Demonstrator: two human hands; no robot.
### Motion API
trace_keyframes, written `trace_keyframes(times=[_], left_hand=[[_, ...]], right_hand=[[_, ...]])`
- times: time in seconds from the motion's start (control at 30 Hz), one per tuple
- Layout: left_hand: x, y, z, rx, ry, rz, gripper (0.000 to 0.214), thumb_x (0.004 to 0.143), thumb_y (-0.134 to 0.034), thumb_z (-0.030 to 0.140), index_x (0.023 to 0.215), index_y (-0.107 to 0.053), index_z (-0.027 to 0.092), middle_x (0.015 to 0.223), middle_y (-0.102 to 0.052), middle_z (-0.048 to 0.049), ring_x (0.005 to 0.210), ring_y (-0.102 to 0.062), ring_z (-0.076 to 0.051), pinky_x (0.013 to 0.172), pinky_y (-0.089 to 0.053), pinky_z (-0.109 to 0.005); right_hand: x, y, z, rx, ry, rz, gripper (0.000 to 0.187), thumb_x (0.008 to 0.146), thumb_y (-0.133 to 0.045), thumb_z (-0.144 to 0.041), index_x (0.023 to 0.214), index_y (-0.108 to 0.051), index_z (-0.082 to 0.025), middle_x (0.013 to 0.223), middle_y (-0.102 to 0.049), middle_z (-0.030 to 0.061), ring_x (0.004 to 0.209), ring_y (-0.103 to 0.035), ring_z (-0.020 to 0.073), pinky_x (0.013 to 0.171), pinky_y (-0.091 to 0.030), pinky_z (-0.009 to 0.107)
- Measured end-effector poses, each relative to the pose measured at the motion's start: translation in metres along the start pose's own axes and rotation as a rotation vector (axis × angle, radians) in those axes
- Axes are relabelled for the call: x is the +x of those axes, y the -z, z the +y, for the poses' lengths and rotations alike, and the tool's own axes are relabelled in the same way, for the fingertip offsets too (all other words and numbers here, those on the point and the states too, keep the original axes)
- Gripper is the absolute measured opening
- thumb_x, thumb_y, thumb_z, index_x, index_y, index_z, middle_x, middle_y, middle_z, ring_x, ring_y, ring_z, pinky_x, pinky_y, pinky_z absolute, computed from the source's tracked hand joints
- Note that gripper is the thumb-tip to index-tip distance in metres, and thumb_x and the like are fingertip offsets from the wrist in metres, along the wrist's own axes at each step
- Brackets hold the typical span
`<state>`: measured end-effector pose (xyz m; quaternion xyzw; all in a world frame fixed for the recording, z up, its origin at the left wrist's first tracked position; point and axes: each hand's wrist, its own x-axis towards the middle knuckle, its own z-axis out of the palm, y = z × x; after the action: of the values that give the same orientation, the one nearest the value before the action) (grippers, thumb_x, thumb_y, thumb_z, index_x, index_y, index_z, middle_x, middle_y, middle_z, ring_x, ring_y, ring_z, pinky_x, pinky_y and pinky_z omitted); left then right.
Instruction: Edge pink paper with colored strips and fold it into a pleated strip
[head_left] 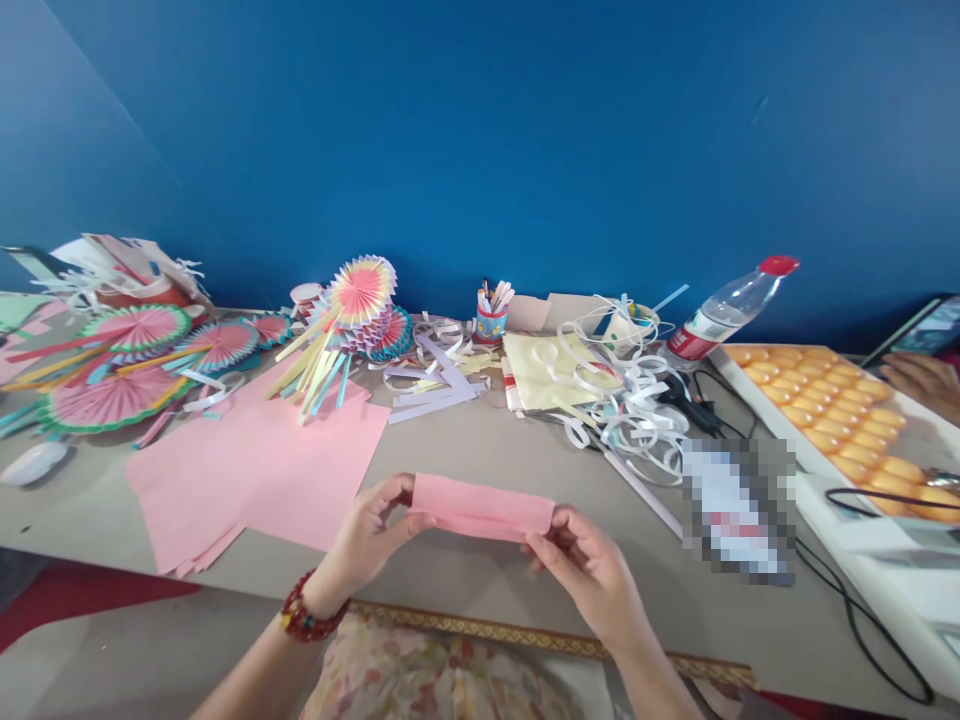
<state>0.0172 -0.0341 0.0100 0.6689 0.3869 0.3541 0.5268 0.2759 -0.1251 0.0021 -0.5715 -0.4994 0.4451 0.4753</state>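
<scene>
The strip point(484, 505) is held up over the near part of the table point(480, 432), in front of the person's body. Its long axis runs left to right across the view, roughly along the table's near edge, the right end a little lower than the left. One short end points to the left hand point(367, 530), the other to the right hand point(596, 570). Each hand is pinched on its own end, thumb on the near side, and the two hands stand apart with the strip between them. The strip is plain pink paper, long and narrow, with a fold line along its length near the lower edge and a slightly wavy upper edge. Pink sheets point(262, 470) of similar colour lie on the table to the left, below paper fans point(364, 290).
</scene>
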Motion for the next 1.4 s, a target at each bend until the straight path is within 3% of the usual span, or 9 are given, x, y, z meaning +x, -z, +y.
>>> trace_keyframes(times=[0.17, 0.27, 0.37, 0.5, 0.8, 0.93, 1.07, 1.2, 1.4], left_hand=[[0.004, 0.014, 0.003, 0.454, -0.354, -0.195, 0.011, 0.092, -0.055, 0.022, 0.094, -0.065, 0.020, 0.089, -0.067, -0.0062, 0.087, -0.060, -0.020, 0.081, -0.048, -0.032], [0.007, 0.014, 0.000, 0.725, -0.551, -0.247, 0.022, 0.094, -0.042, 0.012, 0.089, -0.063, 0.019, 0.092, -0.067, -0.0075, 0.090, -0.058, -0.020, 0.083, -0.045, -0.036], [0.007, 0.010, -0.003, 0.943, -0.654, -0.280, 0.025, 0.096, -0.039, 0.009, 0.094, -0.062, 0.017, 0.091, -0.066, -0.0071, 0.087, -0.057, -0.020, 0.082, -0.044, -0.036], [0.003, 0.005, -0.009, 1.088, -0.734, -0.294, 0.023, 0.098, -0.041, 0.010, 0.102, -0.063, 0.017, 0.091, -0.064, -0.0069, 0.085, -0.056, -0.019, 0.084, -0.044, -0.036], [-0.013, 0.003, -0.023, 1.089, -0.646, -0.312, 0.023, 0.098, -0.043, 0.013, 0.110, -0.062, 0.016, 0.100, -0.064, -0.0088, 0.090, -0.055, -0.021, 0.082, -0.046, -0.035], [-0.013, 0.006, -0.021, 1.010, -0.626, -0.280, 0.023, 0.098, -0.042, 0.014, 0.104, -0.064, 0.017, 0.101, -0.066, -0.0089, 0.091, -0.057, -0.020, 0.083, -0.047, -0.036], [-0.013, 0.011, -0.022, 0.944, -0.543, -0.252, 0.023, 0.098, -0.040, 0.013, 0.098, -0.063, 0.017, 0.096, -0.066, -0.0079, 0.088, -0.057, -0.020, 0.079, -0.048, -0.034], [-0.012, 0.016, -0.027, 0.865, -0.442, -0.230, 0.020, 0.098, -0.043, 0.014, 0.097, -0.062, 0.018, 0.099, -0.065, -0.0072, 0.089, -0.058, -0.020, 0.079, -0.047, -0.034], [-0.001, 0.016, -0.025, 0.706, -0.244, -0.217, 0.017, 0.098, -0.049, 0.024, 0.091, -0.064, 0.021, 0.092, -0.065, -0.0036, 0.085, -0.061, -0.017, 0.077, -0.045, -0.030]], right_hand=[[0.005, 0.014, 0.000, -0.361, 0.233, -0.086, 0.008, 0.090, -0.058, -0.026, 0.089, -0.065, -0.023, 0.096, -0.069, 0.0064, 0.085, -0.066, 0.0194, 0.072, -0.054, 0.027], [0.009, 0.015, 0.001, -0.554, 0.470, -0.073, 0.017, 0.088, -0.052, -0.013, 0.091, -0.064, -0.025, 0.100, -0.068, 0.0070, 0.091, -0.065, 0.0203, 0.076, -0.053, 0.030], [0.011, 0.012, 0.005, -0.705, 0.607, -0.051, 0.026, 0.086, -0.047, -0.006, 0.093, -0.063, -0.025, 0.095, -0.066, 0.0060, 0.086, -0.062, 0.0194, 0.074, -0.051, 0.030], [0.012, 0.008, 0.011, -0.878, 0.667, -0.077, 0.027, 0.087, -0.044, -0.003, 0.093, -0.062, -0.022, 0.093, -0.064, 0.0064, 0.086, -0.059, 0.0202, 0.076, -0.049, 0.031], [0.004, 0.003, 0.015, -1.010, 0.638, -0.237, 0.028, 0.085, -0.050, -0.004, 0.105, -0.062, -0.020, 0.102, -0.065, 0.0072, 0.091, -0.056, 0.0223, 0.080, -0.046, 0.034], [0.005, 0.000, 0.017, -0.993, 0.671, -0.237, 0.019, 0.092, -0.049, -0.007, 0.098, -0.062, -0.020, 0.096, -0.067, 0.0053, 0.087, -0.055, 0.0206, 0.078, -0.045, 0.033], [0.004, -0.001, 0.017, -0.896, 0.580, -0.229, 0.021, 0.090, -0.048, -0.004, 0.092, -0.060, -0.020, 0.093, -0.065, 0.0046, 0.085, -0.055, 0.0198, 0.076, -0.046, 0.032], [0.005, -0.001, 0.016, -0.776, 0.515, -0.197, 0.025, 0.086, -0.049, 0.000, 0.096, -0.059, -0.021, 0.097, -0.064, 0.0049, 0.089, -0.056, 0.0207, 0.079, -0.047, 0.033], [0.011, -0.003, 0.015, -0.699, 0.445, -0.150, 0.017, 0.090, -0.052, -0.007, 0.087, -0.058, -0.022, 0.089, -0.064, 0.0036, 0.085, -0.057, 0.0208, 0.074, -0.045, 0.033]])
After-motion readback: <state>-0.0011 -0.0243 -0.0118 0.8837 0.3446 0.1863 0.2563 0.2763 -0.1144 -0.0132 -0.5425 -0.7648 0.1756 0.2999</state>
